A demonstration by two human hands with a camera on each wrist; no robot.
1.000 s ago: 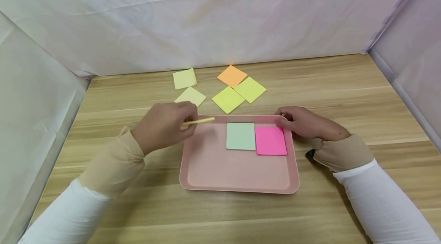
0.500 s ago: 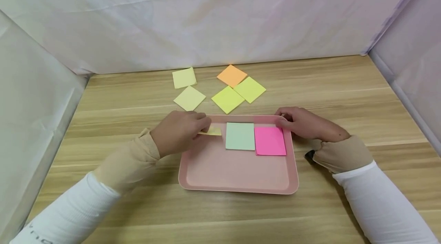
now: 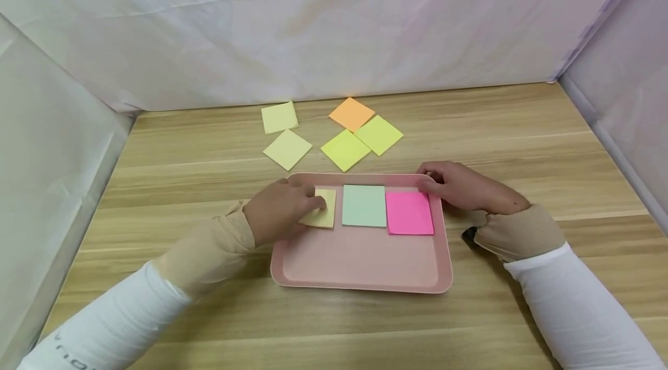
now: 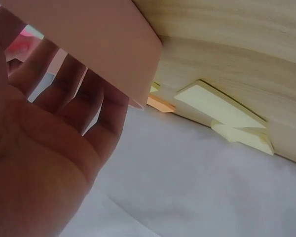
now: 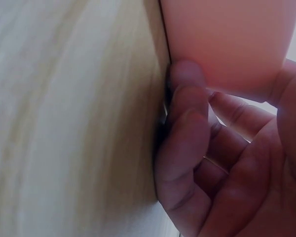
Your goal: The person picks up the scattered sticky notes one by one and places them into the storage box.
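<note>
In the head view a pink tray lies on the wooden table. My left hand reaches over its left rim, fingertips touching a pale yellow sticky note pad that lies flat inside; the hand covers part of this pad. To its right in the tray are a mint green sticky note pad and a bright pink one, side by side. My right hand grips the tray's far right corner, thumb inside. Its fingers curl against the outer wall in the right wrist view.
Behind the tray lie two pale yellow pads, two brighter yellow pads and an orange pad. A white cloth hangs along the table's far edge, with similar cloth at both sides.
My left hand has lowered the pale yellow pad into the tray's far left part, moving right and down; the pad went from tilted to flat. My right hand keeps its grip.
</note>
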